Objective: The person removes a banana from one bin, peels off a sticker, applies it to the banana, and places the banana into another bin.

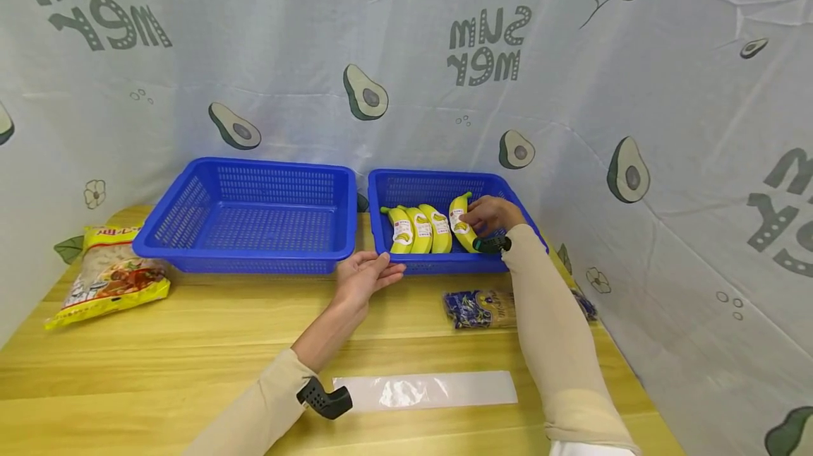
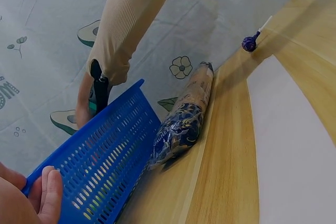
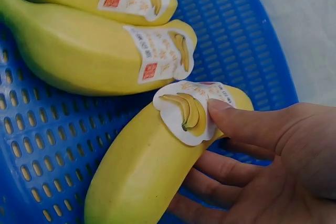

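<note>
So the fourth banana (image 1: 461,226) is being held by the right hand (image 1: 489,216) inside the right-hand blue basket (image 1: 438,264), thumb lying on its label (image 3: 190,112) and the other fingers curled under the fruit, just beside the three bananas (image 1: 418,230) already lined up there. The left hand (image 1: 365,274) is being rested with relaxed, fairly straight fingers against the basket's front rim, nothing being gripped, which looks like steadying. Probably the tidy way here is for the banana to be laid down parallel to the others, label up, with the fingers being slid out from underneath rather than pulled away fast, so the fruit isn't being rolled into its neighbour. The basket is light plastic, so it's likely being nudged easily; the bracing at the rim is worth being kept light. The second blue basket (image 1: 244,212) is sitting empty to the left, and a dark blue packet (image 2: 181,124) is lying on the worktop (image 1: 190,343) just in front.
</note>
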{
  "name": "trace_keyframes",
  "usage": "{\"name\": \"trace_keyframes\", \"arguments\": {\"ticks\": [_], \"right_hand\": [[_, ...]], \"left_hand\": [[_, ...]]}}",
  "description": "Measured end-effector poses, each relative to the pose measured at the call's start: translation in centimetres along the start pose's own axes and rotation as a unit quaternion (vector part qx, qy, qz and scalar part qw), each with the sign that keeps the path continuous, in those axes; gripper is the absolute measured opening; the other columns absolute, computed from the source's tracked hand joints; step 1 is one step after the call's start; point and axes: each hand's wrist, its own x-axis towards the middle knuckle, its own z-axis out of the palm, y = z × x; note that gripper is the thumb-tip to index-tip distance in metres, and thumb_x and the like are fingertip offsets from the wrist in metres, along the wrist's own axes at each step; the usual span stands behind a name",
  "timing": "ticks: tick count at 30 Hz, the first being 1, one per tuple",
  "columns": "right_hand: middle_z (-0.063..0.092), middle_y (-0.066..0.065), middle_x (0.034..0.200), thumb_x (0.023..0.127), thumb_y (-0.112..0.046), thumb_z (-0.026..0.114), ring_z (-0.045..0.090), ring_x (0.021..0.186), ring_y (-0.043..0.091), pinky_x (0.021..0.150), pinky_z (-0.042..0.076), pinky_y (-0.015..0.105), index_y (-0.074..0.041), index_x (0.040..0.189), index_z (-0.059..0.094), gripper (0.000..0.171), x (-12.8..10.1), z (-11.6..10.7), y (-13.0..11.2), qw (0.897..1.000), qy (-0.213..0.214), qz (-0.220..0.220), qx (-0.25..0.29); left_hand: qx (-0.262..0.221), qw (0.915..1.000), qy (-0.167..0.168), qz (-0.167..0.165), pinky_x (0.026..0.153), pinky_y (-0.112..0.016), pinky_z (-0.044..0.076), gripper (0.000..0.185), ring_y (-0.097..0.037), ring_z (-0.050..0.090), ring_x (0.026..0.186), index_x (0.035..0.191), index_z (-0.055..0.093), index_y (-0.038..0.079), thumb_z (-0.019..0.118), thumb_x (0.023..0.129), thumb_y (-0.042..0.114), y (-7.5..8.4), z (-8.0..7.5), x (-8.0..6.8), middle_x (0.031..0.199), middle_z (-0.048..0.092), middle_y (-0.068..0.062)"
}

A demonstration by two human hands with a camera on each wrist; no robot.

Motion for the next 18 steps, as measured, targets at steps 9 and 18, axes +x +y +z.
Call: {"name": "trace_keyframes", "arguments": {"ticks": [9, 18], "right_hand": [[0.061, 0.011, 0.104, 0.114, -0.015, 0.057, 0.058, 0.103, 0.029, 0.119, 0.044, 0.058, 0.014, 0.141, 0.051, 0.04, -0.72, 0.5, -0.1, 0.999, -0.011, -0.016, -0.044], [0.044, 0.002, 0.078, 0.115, -0.015, 0.054, 0.04, 0.073, 0.015, 0.069, 0.038, 0.026, 0.003, 0.102, 0.057, 0.022, -0.7, 0.41, -0.04, 0.997, -0.042, -0.005, -0.064]], "left_hand": [[0.003, 1.0, 0.001, -0.002, 0.078, -0.033, 0.067, 0.016, -0.021, 0.08, 0.079, 0.119, 0.056, -0.008, 0.064, 0.107, -0.001, 0.02, -0.04, -0.03, 0.113, 0.075, -0.033], [0.0, 1.0, 0.005, -0.001, 0.076, -0.032, 0.067, 0.013, -0.02, 0.08, 0.077, 0.116, 0.056, -0.005, 0.065, 0.106, -0.001, -0.19, -0.02, -0.04, 0.101, 0.078, -0.025]]}}
